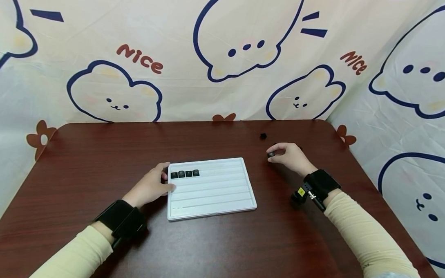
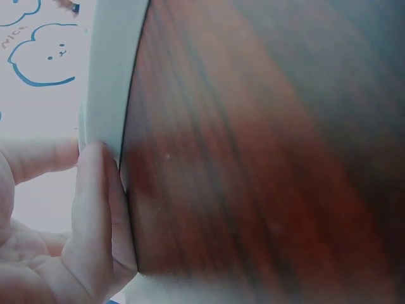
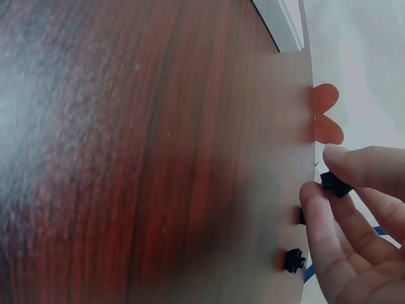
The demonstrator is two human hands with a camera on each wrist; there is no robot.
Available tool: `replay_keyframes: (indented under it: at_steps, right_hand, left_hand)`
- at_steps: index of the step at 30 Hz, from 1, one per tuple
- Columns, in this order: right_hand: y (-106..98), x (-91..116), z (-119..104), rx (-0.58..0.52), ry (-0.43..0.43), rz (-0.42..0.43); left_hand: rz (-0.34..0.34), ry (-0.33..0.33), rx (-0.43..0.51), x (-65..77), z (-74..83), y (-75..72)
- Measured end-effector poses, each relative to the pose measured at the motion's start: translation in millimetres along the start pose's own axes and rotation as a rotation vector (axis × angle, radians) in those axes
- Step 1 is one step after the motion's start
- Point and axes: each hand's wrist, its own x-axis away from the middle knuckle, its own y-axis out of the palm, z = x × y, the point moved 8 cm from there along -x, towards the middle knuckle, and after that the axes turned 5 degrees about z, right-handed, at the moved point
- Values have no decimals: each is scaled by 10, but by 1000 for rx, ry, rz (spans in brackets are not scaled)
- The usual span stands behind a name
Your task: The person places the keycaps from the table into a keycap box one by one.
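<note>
A white tray with raised parallel ridges lies on the table. Several black keycaps sit in a row at the left end of one of its upper grooves. My left hand pinches the tray's left edge, thumb on the rim. Off to the right of the tray, my right hand holds one black keycap between thumb and fingertips, close over the tabletop. Beyond that hand is a loose black keycap, and another small black piece peeks out from behind the hand, mostly hidden.
The dark brown wooden table ends at a back edge against a printed cloth. Cloth also hangs along the right side. A black wrist strap with a camera sits on the right forearm, low over the table.
</note>
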Motion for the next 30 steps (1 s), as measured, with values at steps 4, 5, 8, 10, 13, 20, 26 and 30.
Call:
replay_keyframes:
  at_steps: [4, 5, 8, 10, 13, 20, 26, 30]
  right_hand:
    - [23, -19, -24, 16, -23, -5]
    - [30, -21, -30, 20, -26, -6]
    - [55, -27, -61, 25, -36, -17]
    - [76, -27, -90, 29, -40, -28]
    - [110, -30, -140, 27, -42, -40]
    - [200, -36, -283, -5, -52, -69]
    - [265, -33, -352, -14, -46, -93]
    - [289, -24, -394, -19, -52, -102]
  left_hand:
    - [-1, 4, 1, 3, 11, -4]
    - [-1, 5, 0, 3, 13, -5]
    - [-1, 6, -7, 5, 15, -6]
    - [0, 5, -9, 7, 14, -5]
    - [0, 3, -7, 9, 15, -4]
    - [3, 4, -3, 4, 16, -11]
    - [0, 15, 1, 25, 17, 4]
    - [2, 14, 3, 39, 26, 5]
